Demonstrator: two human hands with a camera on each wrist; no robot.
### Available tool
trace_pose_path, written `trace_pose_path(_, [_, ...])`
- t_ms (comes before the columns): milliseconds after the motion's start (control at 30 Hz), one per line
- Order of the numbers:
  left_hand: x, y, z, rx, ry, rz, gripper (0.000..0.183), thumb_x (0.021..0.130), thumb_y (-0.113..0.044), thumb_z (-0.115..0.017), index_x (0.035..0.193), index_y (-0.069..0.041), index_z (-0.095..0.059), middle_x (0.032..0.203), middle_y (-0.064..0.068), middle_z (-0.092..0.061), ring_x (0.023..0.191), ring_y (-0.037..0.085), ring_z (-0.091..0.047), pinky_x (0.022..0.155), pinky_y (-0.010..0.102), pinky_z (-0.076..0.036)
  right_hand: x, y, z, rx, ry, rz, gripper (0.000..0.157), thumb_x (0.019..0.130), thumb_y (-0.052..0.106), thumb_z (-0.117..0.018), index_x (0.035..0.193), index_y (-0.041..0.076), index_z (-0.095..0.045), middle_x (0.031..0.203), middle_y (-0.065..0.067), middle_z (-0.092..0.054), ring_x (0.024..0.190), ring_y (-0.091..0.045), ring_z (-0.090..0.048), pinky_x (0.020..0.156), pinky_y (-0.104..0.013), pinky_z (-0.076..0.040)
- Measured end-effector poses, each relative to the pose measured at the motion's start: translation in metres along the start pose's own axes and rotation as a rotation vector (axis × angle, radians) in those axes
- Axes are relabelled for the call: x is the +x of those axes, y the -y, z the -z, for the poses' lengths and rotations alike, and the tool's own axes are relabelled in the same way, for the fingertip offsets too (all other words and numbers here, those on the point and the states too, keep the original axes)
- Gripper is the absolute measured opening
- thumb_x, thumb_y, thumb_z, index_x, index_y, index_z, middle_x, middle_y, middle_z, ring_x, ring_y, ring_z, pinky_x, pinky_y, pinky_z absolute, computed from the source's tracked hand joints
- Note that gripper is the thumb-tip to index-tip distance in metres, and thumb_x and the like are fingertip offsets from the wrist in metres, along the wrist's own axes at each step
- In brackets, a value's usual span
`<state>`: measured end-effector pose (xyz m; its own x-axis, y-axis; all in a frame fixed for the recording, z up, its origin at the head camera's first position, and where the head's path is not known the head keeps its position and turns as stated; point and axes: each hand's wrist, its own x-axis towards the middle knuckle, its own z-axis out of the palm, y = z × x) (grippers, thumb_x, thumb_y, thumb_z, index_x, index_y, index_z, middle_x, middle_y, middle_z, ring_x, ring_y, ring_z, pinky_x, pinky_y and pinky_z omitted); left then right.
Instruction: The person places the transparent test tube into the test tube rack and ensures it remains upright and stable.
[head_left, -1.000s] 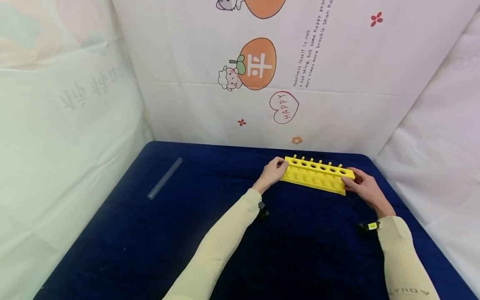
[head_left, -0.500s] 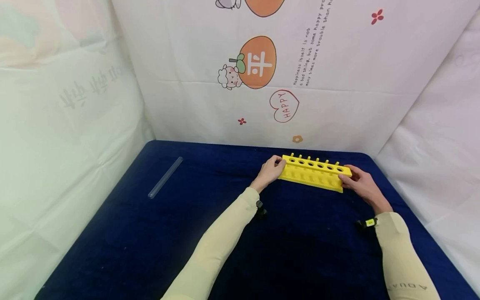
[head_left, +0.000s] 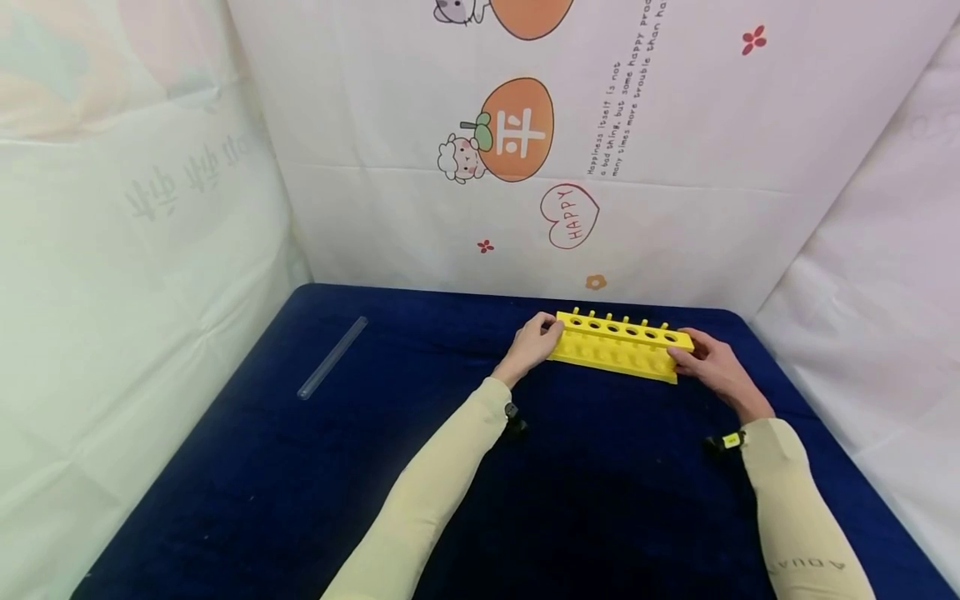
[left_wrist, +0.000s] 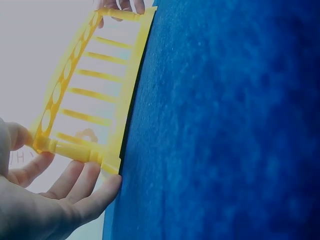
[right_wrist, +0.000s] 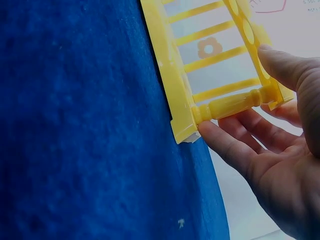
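Observation:
A yellow test tube rack (head_left: 615,350) stands at the back right of the dark blue table, a row of round holes along its top bar and pegs behind. My left hand (head_left: 534,343) holds its left end, and my right hand (head_left: 716,367) grips the right end. In the left wrist view, the fingers (left_wrist: 82,177) lie against the rack's end post (left_wrist: 72,150). The right wrist view has the thumb (right_wrist: 280,65) on the top bar and fingertips at the post (right_wrist: 232,105). A clear test tube (head_left: 332,358) lies at the table's left.
The blue cloth-covered table (head_left: 300,483) has rounded back corners. A white printed curtain (head_left: 390,208) hangs right behind its back edge, with more white cloth (head_left: 150,333) along the left and right sides.
The rack has moved a little to the left, both hands travelling with it and keeping their hold. The test tube has stayed in place.

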<state>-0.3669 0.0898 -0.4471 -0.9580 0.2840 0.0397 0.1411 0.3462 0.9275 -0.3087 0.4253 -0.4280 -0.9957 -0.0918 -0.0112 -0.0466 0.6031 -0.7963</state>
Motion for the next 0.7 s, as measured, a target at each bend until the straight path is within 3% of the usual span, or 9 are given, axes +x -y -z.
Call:
trace_pose_path(267, [0.002, 0.003, 0.008, -0.017, 0.002, 0.014, 0.038, 0.100, -0.053, -0.046, 0.125, -0.027, -0.057, 0.115, -0.001, -0.062, 0.090, 0.016, -0.062, 0.070, 0.033, -0.052, 0.005, 0.004, -0.004, -0.009, 0.000, -0.001, 0.076, 0.099, 0.041, -0.054, 0.156, 0.004, -0.020, 0.136, -0.028, -0.045, 0.113, -0.033, -0.058, 0.090, -0.042, -0.057])
trace_pose_path(700, [-0.001, 0.005, 0.018, -0.021, -0.005, 0.027, 0.037, 0.099, -0.052, -0.048, 0.125, -0.026, -0.058, 0.113, 0.001, -0.062, 0.089, 0.019, -0.063, 0.069, 0.034, -0.053, 0.008, 0.012, -0.011, 0.021, 0.015, 0.015, 0.076, 0.099, 0.041, -0.056, 0.155, 0.003, -0.022, 0.136, -0.028, -0.045, 0.113, -0.033, -0.059, 0.091, -0.044, -0.056])
